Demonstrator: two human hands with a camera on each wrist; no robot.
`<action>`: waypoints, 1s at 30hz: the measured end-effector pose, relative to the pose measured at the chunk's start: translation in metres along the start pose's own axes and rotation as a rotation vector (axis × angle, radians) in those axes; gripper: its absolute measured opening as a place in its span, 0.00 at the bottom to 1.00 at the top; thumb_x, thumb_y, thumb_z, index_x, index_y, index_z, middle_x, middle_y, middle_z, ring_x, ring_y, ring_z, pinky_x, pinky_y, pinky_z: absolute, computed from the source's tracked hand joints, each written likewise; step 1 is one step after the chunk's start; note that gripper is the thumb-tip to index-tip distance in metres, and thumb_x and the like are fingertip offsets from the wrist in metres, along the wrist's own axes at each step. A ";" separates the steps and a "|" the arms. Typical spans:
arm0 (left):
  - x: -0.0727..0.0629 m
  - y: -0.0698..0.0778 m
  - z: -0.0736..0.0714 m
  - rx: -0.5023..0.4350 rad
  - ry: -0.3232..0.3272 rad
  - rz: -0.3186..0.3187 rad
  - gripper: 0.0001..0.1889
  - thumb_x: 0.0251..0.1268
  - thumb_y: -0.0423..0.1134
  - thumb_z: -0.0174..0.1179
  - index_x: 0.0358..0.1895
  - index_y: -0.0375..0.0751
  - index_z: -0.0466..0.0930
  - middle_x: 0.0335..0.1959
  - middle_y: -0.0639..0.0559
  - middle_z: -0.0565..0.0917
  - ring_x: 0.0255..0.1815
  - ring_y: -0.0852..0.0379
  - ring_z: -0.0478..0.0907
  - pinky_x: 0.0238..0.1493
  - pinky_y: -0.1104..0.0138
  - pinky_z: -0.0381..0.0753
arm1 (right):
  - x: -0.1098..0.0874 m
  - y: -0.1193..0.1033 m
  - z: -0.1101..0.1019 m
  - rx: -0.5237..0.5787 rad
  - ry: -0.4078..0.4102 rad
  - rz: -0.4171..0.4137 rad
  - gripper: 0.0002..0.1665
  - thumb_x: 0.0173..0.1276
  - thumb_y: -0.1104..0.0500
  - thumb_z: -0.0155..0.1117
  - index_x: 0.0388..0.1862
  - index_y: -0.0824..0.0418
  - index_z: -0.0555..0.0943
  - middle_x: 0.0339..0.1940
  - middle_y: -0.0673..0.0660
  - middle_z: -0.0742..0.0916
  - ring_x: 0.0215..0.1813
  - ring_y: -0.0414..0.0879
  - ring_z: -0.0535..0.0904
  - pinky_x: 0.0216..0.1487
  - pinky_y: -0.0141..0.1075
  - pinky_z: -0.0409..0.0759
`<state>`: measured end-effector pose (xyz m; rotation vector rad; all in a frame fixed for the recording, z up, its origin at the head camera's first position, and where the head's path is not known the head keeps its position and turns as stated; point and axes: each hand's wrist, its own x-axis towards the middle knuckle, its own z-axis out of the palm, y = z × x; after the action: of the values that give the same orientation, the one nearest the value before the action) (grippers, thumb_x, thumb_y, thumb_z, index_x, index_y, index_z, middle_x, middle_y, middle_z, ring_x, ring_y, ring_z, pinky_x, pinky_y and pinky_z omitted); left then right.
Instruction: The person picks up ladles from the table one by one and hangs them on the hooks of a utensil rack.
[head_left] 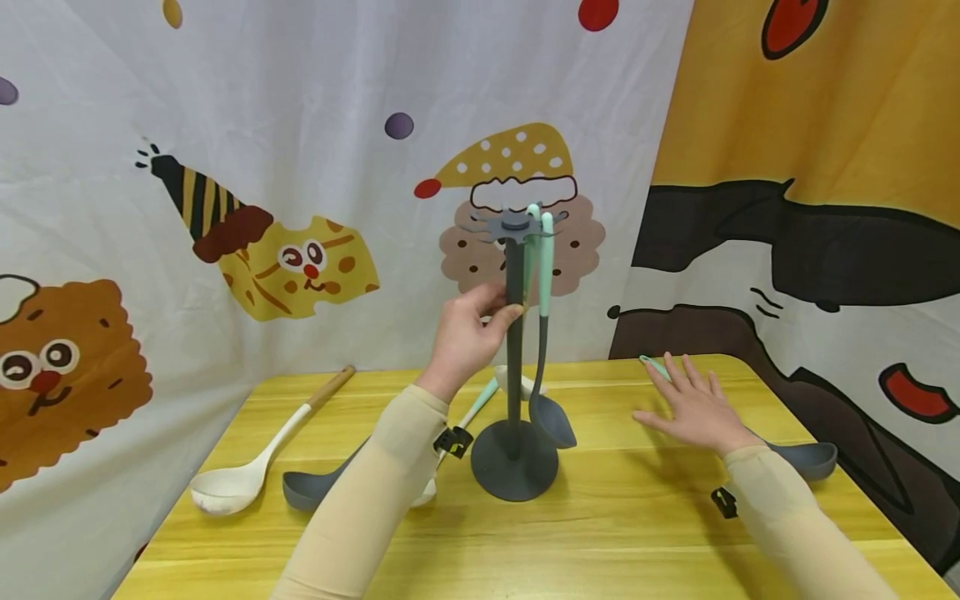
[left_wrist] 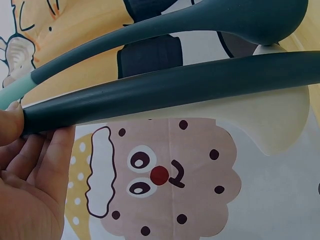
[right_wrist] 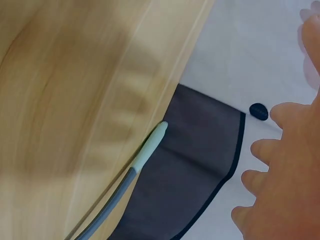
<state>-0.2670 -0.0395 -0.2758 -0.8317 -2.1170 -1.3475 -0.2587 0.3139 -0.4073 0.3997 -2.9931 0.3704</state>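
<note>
My left hand [head_left: 468,333] grips the upright post [head_left: 514,358] of a dark grey utensil stand with a round base [head_left: 514,483] and a hooked top. In the left wrist view, thumb and fingers lie around the post [left_wrist: 170,92]. On the stand's right side hangs a dark ladle [head_left: 553,421] with a mint handle. Beside it hangs a second mint-handled utensil; a cream head [left_wrist: 280,120] shows behind the post. My right hand [head_left: 693,408], fingers spread and holding nothing, hovers over a dark ladle [head_left: 810,460] whose mint handle end [right_wrist: 151,145] lies near the table's far edge.
A white ladle with a wooden handle [head_left: 225,490] lies at the table's left. Next to it is a dark ladle [head_left: 306,492], partly hidden by my left sleeve. A mint-handled utensil [head_left: 482,400] lies behind that forearm. A printed curtain [head_left: 337,100] hangs behind the table.
</note>
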 end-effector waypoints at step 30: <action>0.000 0.002 -0.001 0.010 -0.002 -0.015 0.08 0.69 0.33 0.63 0.48 0.39 0.84 0.38 0.49 0.88 0.40 0.57 0.86 0.43 0.66 0.84 | -0.006 0.053 0.005 -0.024 -0.061 0.128 0.61 0.66 0.26 0.54 0.79 0.69 0.51 0.74 0.81 0.53 0.73 0.81 0.41 0.64 0.76 0.37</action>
<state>-0.2655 -0.0392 -0.2736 -0.8150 -2.1343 -1.3433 -0.2678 0.3636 -0.4246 0.2215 -3.0880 0.3382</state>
